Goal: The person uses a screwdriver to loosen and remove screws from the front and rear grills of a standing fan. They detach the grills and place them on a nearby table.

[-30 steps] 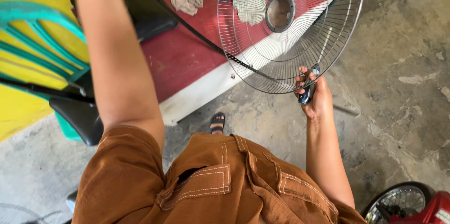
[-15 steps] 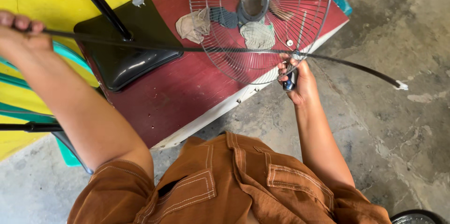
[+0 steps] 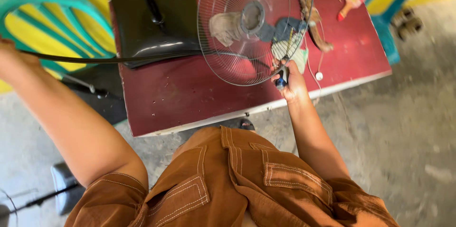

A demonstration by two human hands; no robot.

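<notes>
My right hand (image 3: 290,84) grips the lower rim of a round wire fan grille (image 3: 237,61) together with a small dark-handled tool (image 3: 282,79). The grille hangs tilted over the dark red table (image 3: 190,103). A long thin black band (image 3: 118,59) runs from the grille's rim leftwards to my left hand (image 3: 8,53), which holds its end at the frame's left edge, arm stretched out. Only part of that hand shows. My brown shorts fill the bottom of the view.
On the table stand a black fan base with its pole (image 3: 152,27), several rags (image 3: 228,25), a white cord (image 3: 319,72) and a red-handled tool (image 3: 350,4). A teal chair (image 3: 42,4) stands left, a teal stool (image 3: 384,32) and sandals (image 3: 407,22) right. The floor is concrete.
The grille has shifted left over the table in my right hand. My left arm has drawn the black band out further to the left, so it now lies nearly level.
</notes>
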